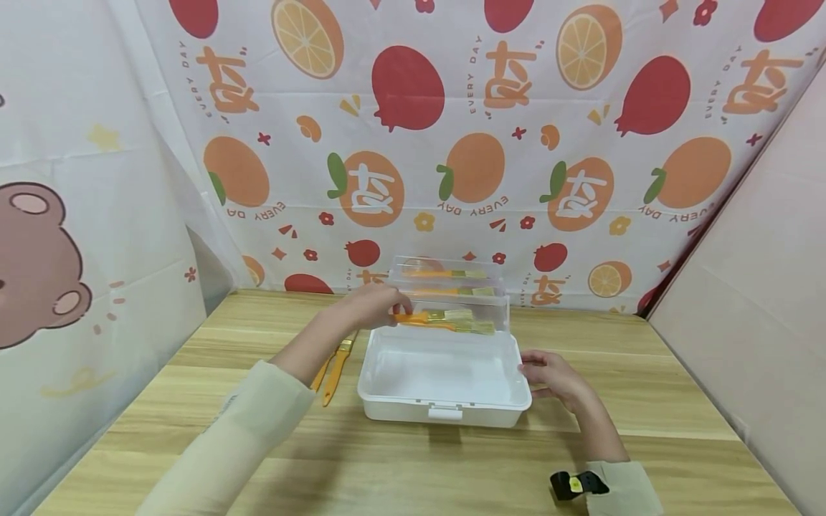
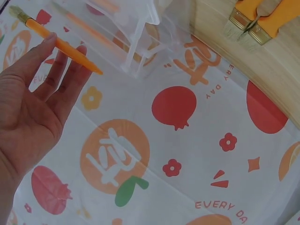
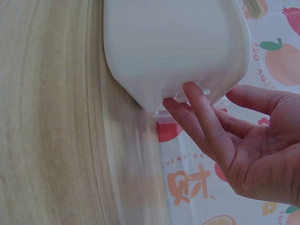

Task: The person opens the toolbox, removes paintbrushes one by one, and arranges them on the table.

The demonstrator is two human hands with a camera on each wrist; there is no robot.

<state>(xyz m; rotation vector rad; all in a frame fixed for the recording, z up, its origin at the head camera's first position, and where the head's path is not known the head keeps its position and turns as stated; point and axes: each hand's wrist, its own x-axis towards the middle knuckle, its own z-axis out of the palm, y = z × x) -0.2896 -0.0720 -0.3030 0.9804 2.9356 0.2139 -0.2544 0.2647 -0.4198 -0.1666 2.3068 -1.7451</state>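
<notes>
My left hand [image 1: 374,304] pinches the orange handle of a paintbrush [image 2: 61,43] between thumb and fingers. This brush is held level over the back of a white plastic box [image 1: 445,369]. Close behind and below it, another paintbrush [image 1: 480,327] lies along the box's raised clear lid [image 1: 500,315], with more brushes in the lid higher up. At the box's right end, my right hand [image 1: 555,376] touches the outer wall with nearly straight fingers [image 3: 201,110]. The inside bottom of the box is bare.
Two orange-handled paintbrushes [image 1: 335,373] lie on the wooden table [image 1: 413,473] left of the box, partly behind the left forearm. A fruit-printed cloth [image 1: 426,179] hangs right behind the lid. A white latch [image 1: 445,413] sits on the box's front.
</notes>
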